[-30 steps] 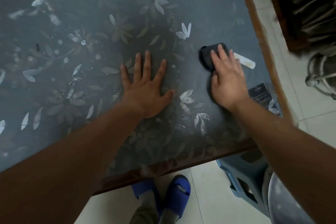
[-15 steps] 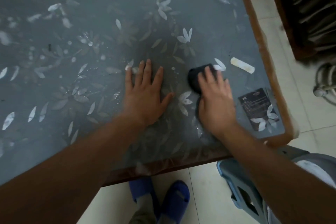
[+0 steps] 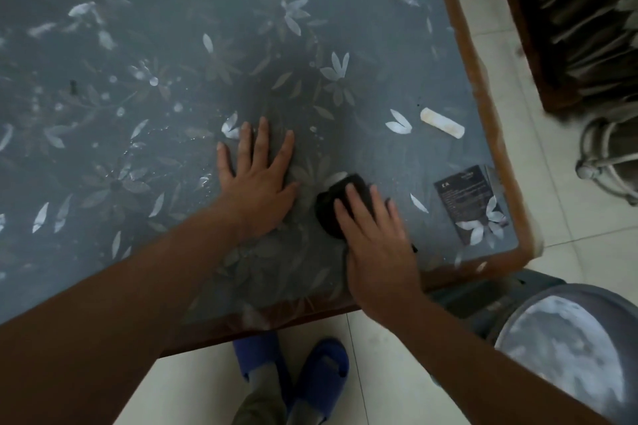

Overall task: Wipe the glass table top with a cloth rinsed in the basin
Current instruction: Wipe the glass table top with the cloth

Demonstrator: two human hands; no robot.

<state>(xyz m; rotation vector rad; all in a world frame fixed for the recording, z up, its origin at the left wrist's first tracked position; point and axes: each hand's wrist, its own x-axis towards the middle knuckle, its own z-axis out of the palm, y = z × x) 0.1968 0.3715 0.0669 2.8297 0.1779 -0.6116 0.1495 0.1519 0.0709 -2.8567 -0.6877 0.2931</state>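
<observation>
The glass table top (image 3: 179, 55) fills most of the head view, grey-blue with a pale flower pattern under the glass. My right hand (image 3: 376, 245) presses a dark cloth (image 3: 333, 207) flat on the glass near the table's front right corner; the cloth shows only past my fingertips. My left hand (image 3: 257, 183) lies flat on the glass just left of the cloth, fingers spread, holding nothing. A metal basin (image 3: 569, 348) holding water sits low at the bottom right, partly behind my right forearm.
A pale strip (image 3: 442, 122) and a dark printed card (image 3: 466, 197) lie by the table's right edge. The wooden table rim (image 3: 483, 86) runs along the right. A grey-blue stool (image 3: 483, 297) stands under the basin. My blue slippers (image 3: 293, 373) rest on the tiled floor.
My right hand has dragged the cloth from beside the pale strip toward me and to the left, close to the front edge. My left hand has stayed flat in place.
</observation>
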